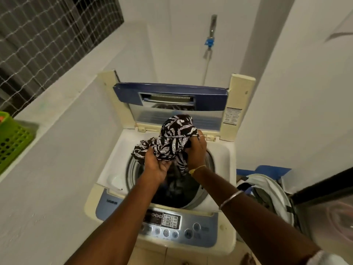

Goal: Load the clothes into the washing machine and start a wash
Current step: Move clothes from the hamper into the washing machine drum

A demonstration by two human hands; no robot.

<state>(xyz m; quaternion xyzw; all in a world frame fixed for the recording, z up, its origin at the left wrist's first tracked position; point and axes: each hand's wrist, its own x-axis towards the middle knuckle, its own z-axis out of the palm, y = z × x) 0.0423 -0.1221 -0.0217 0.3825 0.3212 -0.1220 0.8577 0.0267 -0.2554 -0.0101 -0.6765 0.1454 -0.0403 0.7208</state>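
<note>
While both hands, left hand (pixel 155 165) and right hand (pixel 196 150), bunch the patterned garment (pixel 172 138) in curled fingers above the drum (pixel 198 196), trailing cloth could snag the rim; loose folds might drape outside.

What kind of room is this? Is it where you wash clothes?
Probably yes, a small laundry corner at home. There is a top-loading washing machine with its lid up, both hands holding a patterned garment over the drum, and more clothes waiting beside it.
</note>
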